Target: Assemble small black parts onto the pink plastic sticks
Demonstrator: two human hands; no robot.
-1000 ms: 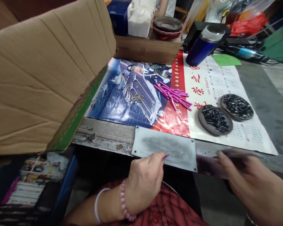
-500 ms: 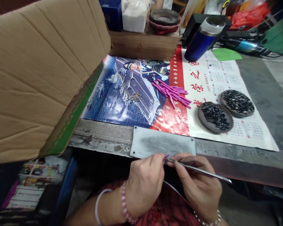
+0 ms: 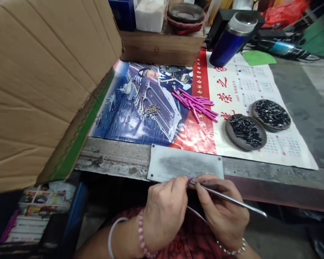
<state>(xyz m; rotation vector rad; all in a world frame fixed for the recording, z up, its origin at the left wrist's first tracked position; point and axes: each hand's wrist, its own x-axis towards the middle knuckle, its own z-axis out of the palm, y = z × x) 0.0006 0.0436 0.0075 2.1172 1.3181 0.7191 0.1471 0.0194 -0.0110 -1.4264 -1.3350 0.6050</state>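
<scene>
My left hand [image 3: 164, 208] is closed in a pinch on a small pink stick [image 3: 190, 179] whose tip shows between my fingers. My right hand [image 3: 221, 208] grips a thin metal rod [image 3: 232, 200] and its tip meets the pink stick's end. Both hands are held over my lap, just below the table's front edge and its grey metal plate [image 3: 185, 163]. A pile of pink sticks [image 3: 196, 104] lies on the calendar poster [image 3: 261, 90]. A small heap of tiny metal beads [image 3: 152, 108] rests left of them.
Two round dishes [image 3: 245, 132] [image 3: 271, 114] with black pins sit at the right of the poster. A large cardboard box flap [image 3: 43, 82] rises on the left. Behind stand a wooden box [image 3: 162, 48] and a blue flask [image 3: 230, 37].
My right hand came in from the right with the metal rod and met the left hand's pink stick. Since then both hands have stayed nearly still.
</scene>
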